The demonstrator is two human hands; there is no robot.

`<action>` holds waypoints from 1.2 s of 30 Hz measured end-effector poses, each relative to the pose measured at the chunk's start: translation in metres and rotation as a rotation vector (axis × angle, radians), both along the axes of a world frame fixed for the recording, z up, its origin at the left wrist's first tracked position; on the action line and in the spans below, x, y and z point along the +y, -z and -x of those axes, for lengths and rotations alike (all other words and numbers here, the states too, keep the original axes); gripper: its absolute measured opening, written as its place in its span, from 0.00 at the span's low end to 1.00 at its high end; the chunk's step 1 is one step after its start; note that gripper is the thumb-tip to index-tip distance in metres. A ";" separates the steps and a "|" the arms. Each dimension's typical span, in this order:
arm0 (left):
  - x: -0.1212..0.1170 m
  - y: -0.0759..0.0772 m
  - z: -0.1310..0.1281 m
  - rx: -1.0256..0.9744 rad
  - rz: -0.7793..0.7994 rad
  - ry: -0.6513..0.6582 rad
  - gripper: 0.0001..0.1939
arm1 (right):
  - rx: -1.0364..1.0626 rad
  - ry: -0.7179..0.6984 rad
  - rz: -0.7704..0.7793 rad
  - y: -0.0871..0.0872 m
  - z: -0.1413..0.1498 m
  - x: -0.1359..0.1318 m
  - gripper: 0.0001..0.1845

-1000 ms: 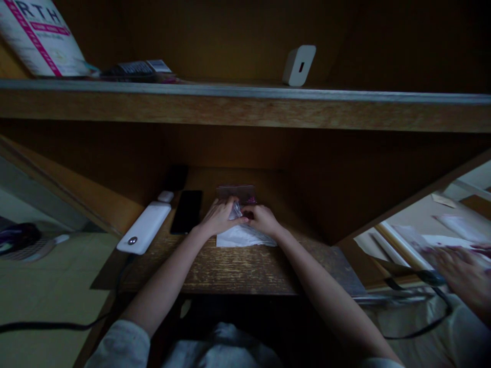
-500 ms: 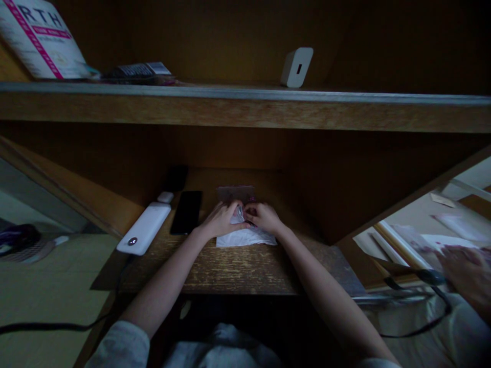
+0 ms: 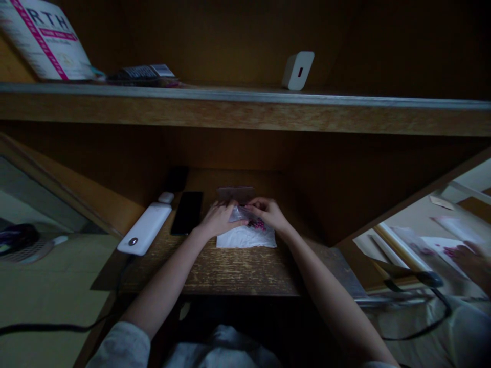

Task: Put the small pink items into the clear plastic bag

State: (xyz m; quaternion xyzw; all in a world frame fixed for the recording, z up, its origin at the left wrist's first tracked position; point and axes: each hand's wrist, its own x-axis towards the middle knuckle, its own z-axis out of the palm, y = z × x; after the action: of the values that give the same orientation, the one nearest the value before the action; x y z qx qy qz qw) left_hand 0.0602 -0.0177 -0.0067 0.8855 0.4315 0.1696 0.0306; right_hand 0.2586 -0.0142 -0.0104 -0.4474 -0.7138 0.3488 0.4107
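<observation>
My left hand (image 3: 220,219) is closed on a small clear plastic bag (image 3: 238,214), thumb below and fingers above. The fingers of my right hand (image 3: 268,210) are pinched at the bag's right edge. Small pink beads (image 3: 260,225) show just under my right fingers, over a white paper sheet (image 3: 245,238) on the wooden shelf. Whether the beads lie on the paper or inside the bag is hard to make out. Behind my hands lies another flat clear bag (image 3: 235,192), its near part hidden by my fingers.
To the left are a black phone (image 3: 187,212) and a white power bank (image 3: 144,229) with a cable. Overhead, a shelf edge (image 3: 245,110) crosses the view, bearing a white charger (image 3: 298,70) and a white packet (image 3: 49,43). At right, another person's hand (image 3: 470,263) works near pink beads.
My right hand has shifted slightly right and up, spreading the clear bag's edge. The pink beads beneath it are now in view. The other person's hand has moved right.
</observation>
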 end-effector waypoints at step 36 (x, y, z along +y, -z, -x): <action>-0.003 0.004 -0.005 -0.031 0.060 0.019 0.33 | -0.330 -0.289 0.210 0.017 -0.050 0.020 0.10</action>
State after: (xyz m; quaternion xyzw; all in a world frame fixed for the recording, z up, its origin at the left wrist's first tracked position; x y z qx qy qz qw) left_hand 0.0657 -0.0212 -0.0111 0.8855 0.4274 0.1701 0.0656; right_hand 0.3088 0.0058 -0.0269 -0.4316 -0.7877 0.3984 0.1857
